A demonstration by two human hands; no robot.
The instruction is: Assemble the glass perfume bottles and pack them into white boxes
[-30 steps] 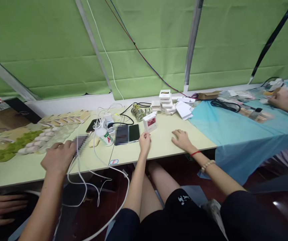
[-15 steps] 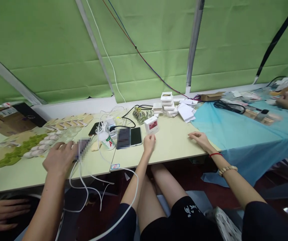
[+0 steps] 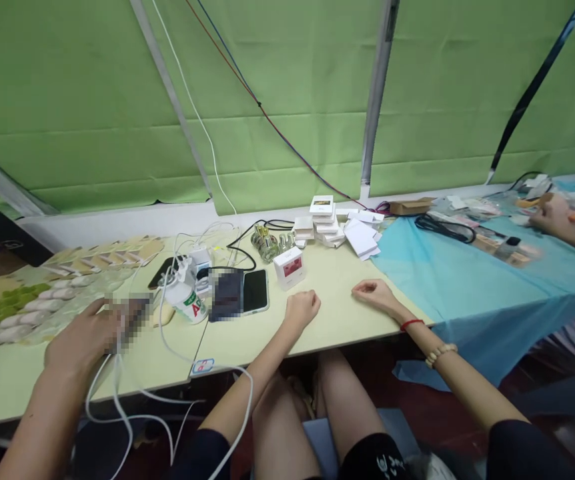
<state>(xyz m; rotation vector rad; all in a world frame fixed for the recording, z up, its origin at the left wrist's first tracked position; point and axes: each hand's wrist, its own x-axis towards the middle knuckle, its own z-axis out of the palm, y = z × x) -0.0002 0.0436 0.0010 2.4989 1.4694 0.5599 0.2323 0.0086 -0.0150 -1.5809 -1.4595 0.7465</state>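
Head view: the person's left hand (image 3: 302, 309) rests on the pale worktop (image 3: 337, 313) as a loose, empty fist, near a small white box (image 3: 288, 267) with a red picture that stands just behind it. Two phones (image 3: 241, 293) lie to its left. The right hand (image 3: 373, 293) rests apart near the blue cloth (image 3: 467, 280), fingers half curled and holding nothing. Far left, a co-worker's hand (image 3: 80, 337) grips a blurred phone with white cables.
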